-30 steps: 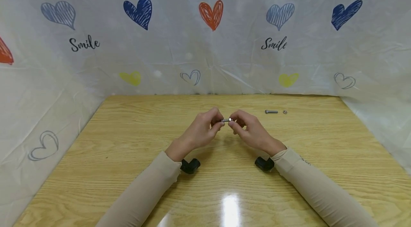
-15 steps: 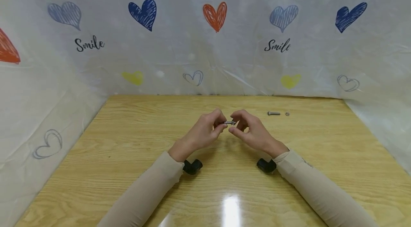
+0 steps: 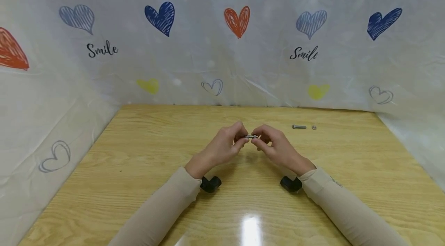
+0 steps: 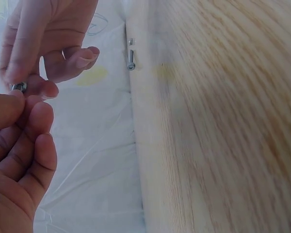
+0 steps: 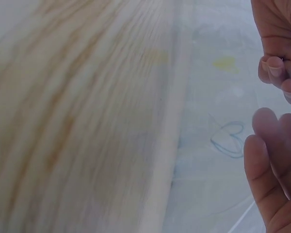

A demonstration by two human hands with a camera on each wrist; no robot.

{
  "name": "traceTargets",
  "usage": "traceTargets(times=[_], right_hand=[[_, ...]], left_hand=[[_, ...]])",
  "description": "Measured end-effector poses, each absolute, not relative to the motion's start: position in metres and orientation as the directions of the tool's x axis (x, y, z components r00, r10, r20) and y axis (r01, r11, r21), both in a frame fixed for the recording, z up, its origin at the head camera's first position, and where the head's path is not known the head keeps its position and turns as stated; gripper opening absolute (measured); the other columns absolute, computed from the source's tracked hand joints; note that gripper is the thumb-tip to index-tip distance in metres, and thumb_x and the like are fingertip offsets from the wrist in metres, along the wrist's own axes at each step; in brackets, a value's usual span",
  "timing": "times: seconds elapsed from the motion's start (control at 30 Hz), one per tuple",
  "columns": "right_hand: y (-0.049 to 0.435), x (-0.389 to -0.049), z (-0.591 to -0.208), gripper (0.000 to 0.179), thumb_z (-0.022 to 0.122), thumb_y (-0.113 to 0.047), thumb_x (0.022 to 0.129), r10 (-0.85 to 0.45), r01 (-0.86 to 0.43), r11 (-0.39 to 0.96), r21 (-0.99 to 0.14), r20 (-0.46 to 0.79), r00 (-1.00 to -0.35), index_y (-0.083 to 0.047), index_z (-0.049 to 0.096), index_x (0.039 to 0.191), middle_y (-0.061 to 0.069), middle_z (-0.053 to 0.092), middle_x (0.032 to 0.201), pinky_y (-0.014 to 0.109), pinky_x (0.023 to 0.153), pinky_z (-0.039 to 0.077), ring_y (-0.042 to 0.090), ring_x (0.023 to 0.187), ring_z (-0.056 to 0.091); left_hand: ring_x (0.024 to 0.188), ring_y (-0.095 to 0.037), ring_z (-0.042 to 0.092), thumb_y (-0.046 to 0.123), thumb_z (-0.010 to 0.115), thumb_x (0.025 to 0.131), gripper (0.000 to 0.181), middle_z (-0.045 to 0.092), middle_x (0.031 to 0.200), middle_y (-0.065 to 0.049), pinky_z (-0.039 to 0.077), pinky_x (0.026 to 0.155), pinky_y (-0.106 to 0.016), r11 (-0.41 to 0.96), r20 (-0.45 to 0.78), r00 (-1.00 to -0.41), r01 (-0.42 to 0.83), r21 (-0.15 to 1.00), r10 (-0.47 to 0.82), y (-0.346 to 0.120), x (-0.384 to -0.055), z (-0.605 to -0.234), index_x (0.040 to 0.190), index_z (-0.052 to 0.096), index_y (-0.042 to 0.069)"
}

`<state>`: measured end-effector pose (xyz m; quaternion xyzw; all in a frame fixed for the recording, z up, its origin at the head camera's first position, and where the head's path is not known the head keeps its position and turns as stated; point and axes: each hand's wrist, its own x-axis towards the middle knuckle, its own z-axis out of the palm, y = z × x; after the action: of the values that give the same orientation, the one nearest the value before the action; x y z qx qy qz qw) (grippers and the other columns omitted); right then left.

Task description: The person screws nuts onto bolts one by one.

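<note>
In the head view my left hand (image 3: 222,143) pinches one end of a small metal bolt (image 3: 251,136) above the table. My right hand (image 3: 279,147) has its thumb and forefinger on a nut (image 3: 255,136) near the bolt's other end. The bolt lies level between the two hands, its ends hidden by fingertips. From the left wrist view, only a short threaded piece of the bolt (image 4: 18,87) shows between the fingertips. In the right wrist view fingers of both hands appear at the right edge, and the bolt is out of sight.
A second bolt (image 3: 299,126) lies on the wooden table (image 3: 156,138) at the back right, with a loose nut (image 3: 314,127) beside it. White sheeting (image 3: 194,53) printed with hearts hangs behind the table and along its sides.
The right thumb and forefinger parted from the nut half a second ago and have closed on it again. The left hand keeps its pinch. The whole head view has shifted slightly.
</note>
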<state>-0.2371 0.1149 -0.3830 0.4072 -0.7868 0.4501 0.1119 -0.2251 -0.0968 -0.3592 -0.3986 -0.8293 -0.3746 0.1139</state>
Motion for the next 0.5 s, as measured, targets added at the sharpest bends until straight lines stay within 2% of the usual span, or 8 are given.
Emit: traceTargets(times=[0.1, 0.2, 0.37, 0.5], right_hand=[[0.1165, -0.2361, -0.3831, 0.011, 0.055, -0.013, 0.098, -0.538, -0.732, 0.287, -0.618, 0.528, -0.657, -0.016, 0.062, 0.106, 0.000, 0.060, 0.085, 0.029, 0.056, 0.046, 0.013, 0.064, 0.058], [0.1174, -0.2348, -0.3834, 0.013, 0.052, -0.014, 0.100, -0.532, -0.708, 0.306, -0.636, 0.503, -0.682, -0.015, 0.062, 0.108, 0.002, 0.061, 0.089, 0.030, 0.058, 0.047, 0.010, 0.067, 0.058], [0.1164, -0.2331, -0.3824, 0.026, 0.060, -0.020, 0.096, -0.514, -0.671, 0.310, -0.674, 0.474, -0.714, -0.012, 0.056, 0.121, -0.001, 0.062, 0.098, 0.034, 0.059, 0.050, 0.011, 0.069, 0.060], [0.1145, -0.2330, -0.3812, 0.030, 0.066, -0.018, 0.092, -0.507, -0.671, 0.303, -0.676, 0.482, -0.715, -0.014, 0.053, 0.120, -0.003, 0.059, 0.100, 0.035, 0.057, 0.048, 0.009, 0.069, 0.060]], left_hand=[[0.065, -0.006, 0.053, 0.005, 0.060, 0.094, 0.007, 0.058, 0.081, 0.002, 0.046, 0.059, -0.022, 0.401, 0.481, -0.657, 0.744, 0.534, 0.580, -0.0959, -0.2249, -0.3593, 0.095, 0.053, 0.005], [0.064, -0.006, 0.053, 0.007, 0.059, 0.095, 0.006, 0.058, 0.080, 0.002, 0.046, 0.059, -0.022, 0.395, 0.479, -0.656, 0.744, 0.538, 0.583, -0.0957, -0.2246, -0.3595, 0.095, 0.053, 0.005], [0.064, -0.006, 0.053, 0.009, 0.058, 0.096, 0.007, 0.059, 0.082, 0.001, 0.046, 0.058, -0.022, 0.387, 0.480, -0.656, 0.743, 0.547, 0.582, -0.0968, -0.2249, -0.3598, 0.095, 0.053, 0.004], [0.064, -0.006, 0.053, 0.006, 0.060, 0.094, 0.007, 0.059, 0.082, 0.001, 0.045, 0.058, -0.022, 0.394, 0.481, -0.663, 0.738, 0.548, 0.573, -0.0975, -0.2258, -0.3602, 0.095, 0.053, 0.004]])
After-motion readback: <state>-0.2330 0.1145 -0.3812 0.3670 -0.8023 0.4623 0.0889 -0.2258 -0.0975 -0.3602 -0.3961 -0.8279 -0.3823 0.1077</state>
